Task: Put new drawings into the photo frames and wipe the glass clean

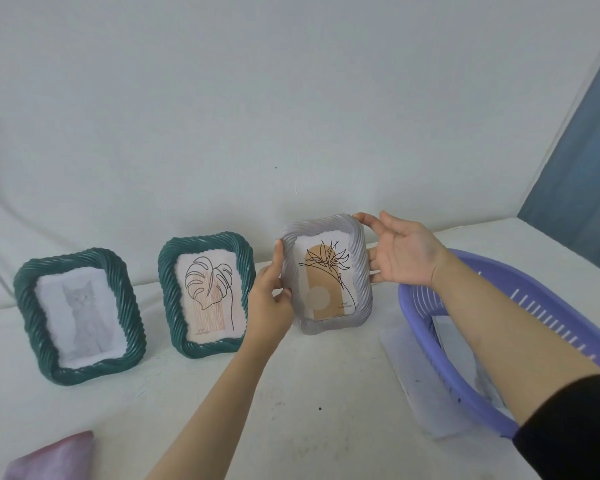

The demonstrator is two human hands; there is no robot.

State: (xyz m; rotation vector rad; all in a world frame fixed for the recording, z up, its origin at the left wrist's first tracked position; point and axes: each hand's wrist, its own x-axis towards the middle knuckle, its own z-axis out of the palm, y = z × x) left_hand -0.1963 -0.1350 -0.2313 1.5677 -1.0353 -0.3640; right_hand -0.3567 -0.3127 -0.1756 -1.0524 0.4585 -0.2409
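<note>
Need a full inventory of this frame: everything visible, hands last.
green frame with cat drawing: 1, dark green, standing far left on the table
green frame with leaf drawing: 1, dark green, standing centre-left
grey frame: 1, pale grey, flower drawing inside, held upright at centre
basket: 1, purple, right side of the table
white sheets: at least 2, one under the basket, one inside it
pink cloth: 1, pink, near-left corner, partly out of view
table: 1, white covering
blue panel: 1, right background
left hand: grips the grey frame's left edge
right hand: holds its top-right corner and right edge
</note>
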